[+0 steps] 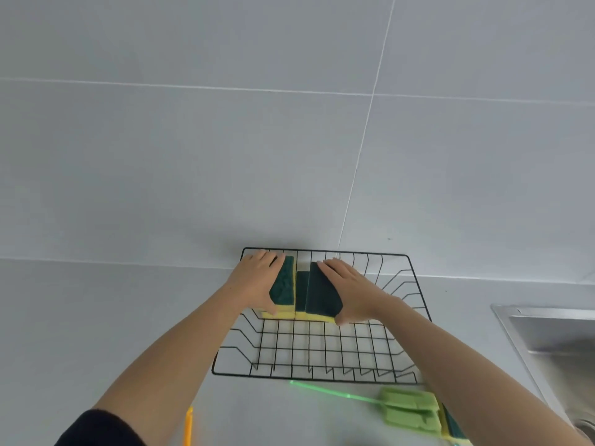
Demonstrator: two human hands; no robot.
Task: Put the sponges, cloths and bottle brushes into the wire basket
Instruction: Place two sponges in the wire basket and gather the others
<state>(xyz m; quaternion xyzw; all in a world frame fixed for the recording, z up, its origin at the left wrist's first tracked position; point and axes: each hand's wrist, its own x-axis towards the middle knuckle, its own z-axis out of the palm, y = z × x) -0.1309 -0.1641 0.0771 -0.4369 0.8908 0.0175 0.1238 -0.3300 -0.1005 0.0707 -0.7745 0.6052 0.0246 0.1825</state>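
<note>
A black wire basket [322, 379] stands on the grey counter against the wall. Three yellow sponges with dark green scouring sides sit upright in its far left part. My left hand [254, 278] grips the left sponge [285, 284]. My right hand [349, 288] grips the right sponge [322, 294]. The middle sponge [302, 291] stands between them. In front of the basket lies a green bottle brush [409, 407] with a clear green handle. Beside its head another sponge [452, 424] is partly hidden under my right forearm. An orange handle [187, 426] pokes in at the bottom edge.
A steel sink [553, 336] is set into the counter at the right. A grey tiled wall [289, 123] rises directly behind the basket. The near half of the basket floor holds nothing.
</note>
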